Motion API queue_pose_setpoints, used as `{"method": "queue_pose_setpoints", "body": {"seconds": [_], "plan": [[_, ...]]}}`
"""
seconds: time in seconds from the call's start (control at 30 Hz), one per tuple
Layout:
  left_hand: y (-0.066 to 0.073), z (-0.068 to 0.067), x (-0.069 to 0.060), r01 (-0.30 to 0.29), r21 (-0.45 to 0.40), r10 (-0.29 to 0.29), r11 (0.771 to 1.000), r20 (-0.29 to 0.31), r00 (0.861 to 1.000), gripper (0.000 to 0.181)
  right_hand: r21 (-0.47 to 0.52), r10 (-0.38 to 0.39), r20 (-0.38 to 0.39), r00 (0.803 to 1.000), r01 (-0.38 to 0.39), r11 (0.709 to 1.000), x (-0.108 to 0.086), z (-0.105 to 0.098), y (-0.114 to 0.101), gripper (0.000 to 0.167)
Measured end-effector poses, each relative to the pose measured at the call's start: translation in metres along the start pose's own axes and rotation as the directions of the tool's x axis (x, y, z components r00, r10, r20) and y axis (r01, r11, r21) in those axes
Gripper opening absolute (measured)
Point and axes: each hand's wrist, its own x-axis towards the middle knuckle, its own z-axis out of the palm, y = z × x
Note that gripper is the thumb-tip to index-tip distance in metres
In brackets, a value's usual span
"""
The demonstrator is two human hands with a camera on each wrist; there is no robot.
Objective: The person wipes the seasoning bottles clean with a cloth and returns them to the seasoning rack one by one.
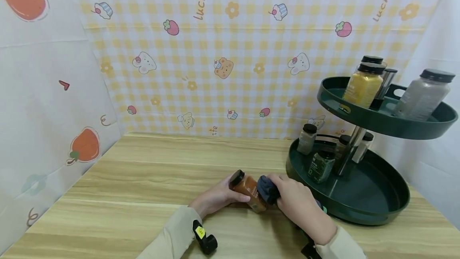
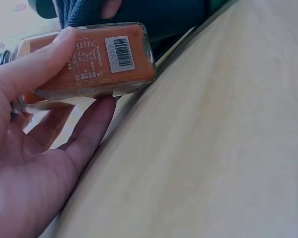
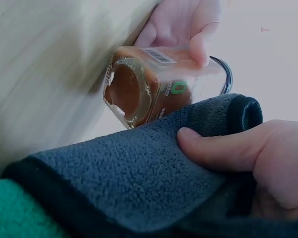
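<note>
A glass spice jar [image 1: 248, 189] of orange-brown powder with a black lid is tilted above the table, gripped by my left hand [image 1: 221, 196]. In the left wrist view, the thumb lies across the jar [image 2: 97, 64] beside a barcode label. My right hand [image 1: 296, 199] pinches a dark grey-blue cloth [image 1: 266, 189] against the jar's side. The right wrist view shows the cloth [image 3: 139, 168] hanging in a fold below the thumb, with a green part at its lower corner. There the jar's round-marked base [image 3: 126, 91] faces the camera.
A dark green two-tier rack stands at the right. Its upper tray [image 1: 388, 125] bears a yellow jar [image 1: 363, 87] and a grey-white jar [image 1: 424, 95], among others. Several jars, one with green flakes [image 1: 321, 167], stand on the lower tray [image 1: 373, 187]. A patterned cloth backdrop [image 1: 230, 91] borders the wooden table [image 1: 143, 187].
</note>
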Motion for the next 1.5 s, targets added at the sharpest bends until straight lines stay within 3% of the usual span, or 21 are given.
{"method": "queue_pose_setpoints", "body": {"seconds": [0.43,0.7,0.8,1.17,1.3,1.5], "plan": [[0.002,0.002,-0.001,-0.007,-0.063,0.003,0.998,-0.067,0.998,0.066,0.077,-0.046,-0.052,0.998,0.050,0.996,-0.004,-0.002,-0.008,0.048],[0.000,0.002,0.000,-0.077,-0.074,0.067,0.994,-0.127,0.990,0.055,0.147,-0.044,-0.020,0.999,0.046,0.988,-0.003,-0.006,-0.012,0.050],[0.000,0.001,-0.001,-0.098,-0.063,0.090,0.993,-0.115,0.989,0.054,0.170,-0.047,-0.023,0.999,0.051,0.984,-0.003,-0.005,-0.013,0.050],[0.000,0.000,-0.002,-0.133,-0.087,0.135,0.987,0.025,0.991,0.053,0.243,-0.101,-0.124,0.987,0.129,0.961,-0.002,-0.001,-0.015,0.051],[0.000,0.000,-0.002,-0.133,-0.092,0.136,0.987,0.032,0.990,0.053,0.238,-0.104,-0.129,0.986,0.133,0.962,-0.001,0.001,-0.015,0.049],[0.000,0.000,-0.001,-0.100,-0.087,0.100,0.991,-0.001,0.995,0.054,0.139,-0.110,-0.080,0.991,0.120,0.983,-0.001,0.003,-0.009,0.046]]}}
